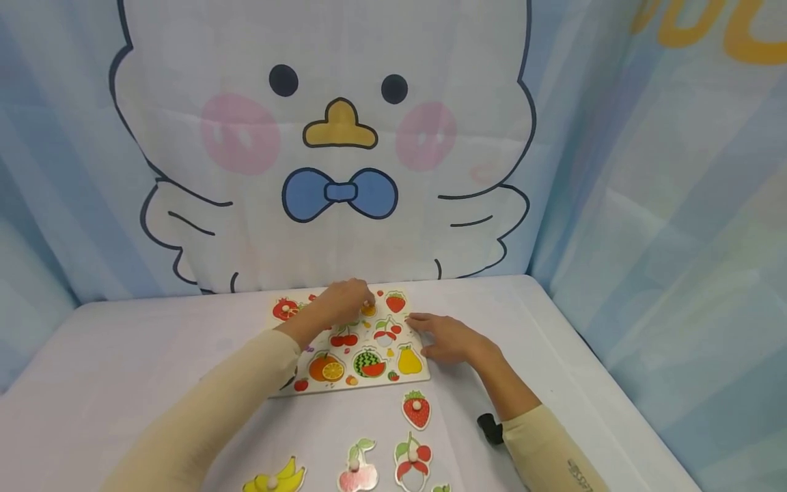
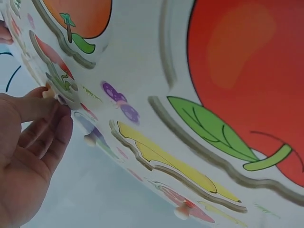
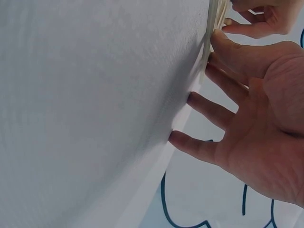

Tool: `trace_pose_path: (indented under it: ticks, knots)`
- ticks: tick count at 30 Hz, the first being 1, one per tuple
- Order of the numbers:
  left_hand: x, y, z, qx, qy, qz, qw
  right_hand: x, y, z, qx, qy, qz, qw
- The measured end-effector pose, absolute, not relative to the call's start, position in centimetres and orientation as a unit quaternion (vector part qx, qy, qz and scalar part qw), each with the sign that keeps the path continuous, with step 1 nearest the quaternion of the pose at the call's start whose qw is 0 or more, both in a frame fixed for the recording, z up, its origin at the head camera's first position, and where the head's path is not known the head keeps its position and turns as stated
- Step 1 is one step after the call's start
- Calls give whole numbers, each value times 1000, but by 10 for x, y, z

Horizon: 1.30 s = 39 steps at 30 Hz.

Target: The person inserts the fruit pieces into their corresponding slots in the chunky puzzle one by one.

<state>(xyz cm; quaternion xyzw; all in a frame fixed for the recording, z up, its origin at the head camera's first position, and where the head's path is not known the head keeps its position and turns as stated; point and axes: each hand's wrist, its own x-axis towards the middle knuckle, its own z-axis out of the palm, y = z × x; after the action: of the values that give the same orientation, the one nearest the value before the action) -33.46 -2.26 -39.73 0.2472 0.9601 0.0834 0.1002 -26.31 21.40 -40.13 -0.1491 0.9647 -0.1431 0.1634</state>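
Pinching the knob (image 2: pixel 48 93) of an orange-coloured fruit piece (image 1: pixel 368 311) at the puzzle board's (image 1: pixel 328 387) far side, the left hand (image 1: pixel 346 301) would do best to keep it level; the right hand (image 1: pixel 444 337), fingers extended at the board's right edge, can brace. A strawberry piece (image 1: pixel 418 414) lies just off the board's near edge.
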Motion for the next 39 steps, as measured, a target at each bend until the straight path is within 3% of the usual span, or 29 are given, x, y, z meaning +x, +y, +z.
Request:
trace_pose_path:
  ticks: [27, 39]
  knots:
    - [-325, -28, -397, 240, 958, 96, 121, -262, 214, -403, -160, 965, -145, 152]
    - [-310, -29, -395, 256, 960, 80, 86, -261, 213, -401, -159, 965, -143, 154]
